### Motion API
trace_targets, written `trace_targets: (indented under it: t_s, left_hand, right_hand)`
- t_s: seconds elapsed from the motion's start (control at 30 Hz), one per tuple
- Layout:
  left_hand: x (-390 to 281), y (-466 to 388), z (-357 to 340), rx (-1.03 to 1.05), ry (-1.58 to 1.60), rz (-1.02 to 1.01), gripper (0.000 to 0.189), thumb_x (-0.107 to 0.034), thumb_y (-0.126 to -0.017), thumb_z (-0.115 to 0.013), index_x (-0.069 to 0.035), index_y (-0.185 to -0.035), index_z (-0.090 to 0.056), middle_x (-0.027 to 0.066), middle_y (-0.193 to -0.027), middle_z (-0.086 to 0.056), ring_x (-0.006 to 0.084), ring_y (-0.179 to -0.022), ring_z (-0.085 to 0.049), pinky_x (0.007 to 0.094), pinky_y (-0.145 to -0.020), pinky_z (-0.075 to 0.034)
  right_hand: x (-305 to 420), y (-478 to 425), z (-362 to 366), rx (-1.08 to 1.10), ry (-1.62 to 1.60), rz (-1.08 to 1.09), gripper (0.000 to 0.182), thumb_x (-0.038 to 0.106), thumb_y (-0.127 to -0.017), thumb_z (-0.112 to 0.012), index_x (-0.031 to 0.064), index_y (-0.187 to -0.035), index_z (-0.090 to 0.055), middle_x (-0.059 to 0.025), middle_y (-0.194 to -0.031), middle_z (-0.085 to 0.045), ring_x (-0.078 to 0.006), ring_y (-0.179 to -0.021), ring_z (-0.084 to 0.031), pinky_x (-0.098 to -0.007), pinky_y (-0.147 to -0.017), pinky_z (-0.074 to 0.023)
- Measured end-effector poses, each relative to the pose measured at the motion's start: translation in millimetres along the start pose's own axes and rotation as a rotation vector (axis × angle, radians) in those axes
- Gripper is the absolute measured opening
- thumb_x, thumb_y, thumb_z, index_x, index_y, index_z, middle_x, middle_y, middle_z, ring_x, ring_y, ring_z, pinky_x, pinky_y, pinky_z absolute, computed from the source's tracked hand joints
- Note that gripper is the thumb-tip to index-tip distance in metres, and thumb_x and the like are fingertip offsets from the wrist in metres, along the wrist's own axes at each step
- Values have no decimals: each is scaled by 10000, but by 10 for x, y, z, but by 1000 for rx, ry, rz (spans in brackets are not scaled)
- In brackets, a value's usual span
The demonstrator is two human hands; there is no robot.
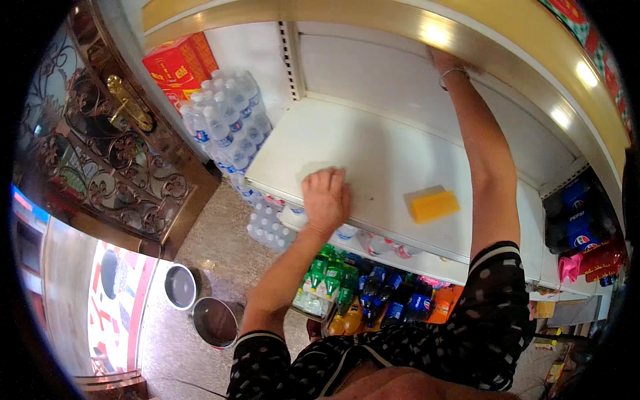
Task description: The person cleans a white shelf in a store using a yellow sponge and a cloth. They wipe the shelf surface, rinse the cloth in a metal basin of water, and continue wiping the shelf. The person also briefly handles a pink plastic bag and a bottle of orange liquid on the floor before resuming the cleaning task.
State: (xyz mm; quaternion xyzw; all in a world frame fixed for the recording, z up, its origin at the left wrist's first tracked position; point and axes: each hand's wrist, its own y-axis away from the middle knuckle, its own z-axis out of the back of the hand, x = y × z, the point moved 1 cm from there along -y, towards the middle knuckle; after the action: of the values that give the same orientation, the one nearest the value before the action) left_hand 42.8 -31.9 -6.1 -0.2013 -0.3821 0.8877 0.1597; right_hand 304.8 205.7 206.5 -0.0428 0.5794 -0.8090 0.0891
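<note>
A bare white metal shelf (pixel 350 145) spans the space before me. My left hand (pixel 326 197) rests palm down at the shelf's front edge, its fingers bent; nothing shows in it. High on the right, my right hand (pixel 445 62) reaches up to the white back panel (pixel 360 65), beneath a shiny upper shelf edge (pixel 400 17). Its fingers are blurred and partly hidden, so what it holds or touches is unclear. On the shelf between my arms lies a yellow sponge (pixel 434 206), touched by neither hand.
Shrink-wrapped water bottles (pixel 230 120) and red boxes (pixel 180 62) stand left of the shelf. Soft-drink bottles (pixel 380 295) crowd below it. Pepsi packs (pixel 575 215) and a pink cloth (pixel 570 268) are at right. Two buckets (pixel 215 322) sit on the floor near an ornate door (pixel 115 130).
</note>
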Motion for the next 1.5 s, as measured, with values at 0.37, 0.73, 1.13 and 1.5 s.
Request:
trace_targets:
  t_s: [0.37, 0.73, 1.13, 1.5]
  left_hand:
    - [66, -13, 128, 37, 112, 29, 348, -171, -724, -593, -50, -1046, -540, 111, -997, -555, 291, -942, -505, 447, -841, -354]
    - [52, -13, 109, 36, 132, 31, 336, -178, -723, -596, -59, -1035, -557, 108, -1005, -556, 289, -950, -501, 452, -852, -342]
    - [58, -1, 86, -1, 31, 7, 293, -179, -750, -560, -64, -1018, -541, 126, -992, -547, 312, -935, -491, 464, -817, -340]
    - [-54, -7, 36, -10, -49, -18, 266, -158, -744, -546, -51, -984, -585, 105, -975, -572, 288, -941, -500, 435, -851, -339]
  right_hand:
    - [1683, -228, -621, -71, -334, 31, 307, 259, -856, -486, 65, -1081, -564, -160, -1058, -596, -340, -993, -552, -465, -859, -426]
    - [2263, -38, -1127, 292, -279, 265, 397, 269, -865, -475, 75, -1211, -488, -154, -1207, -519, -371, -1103, -472, -460, -921, -395]
    - [1354, 605, -588, 566, -148, 383, 450, 296, -842, -507, 155, -1266, -454, -138, -1308, -450, -340, -1244, -337, -417, -1063, -227]
    - [-1191, 1231, 1285, 661, 192, 44, 545, 455, -892, -419, 229, -1376, -311, -115, -1432, -262, -346, -1317, -226, -420, -1088, -219]
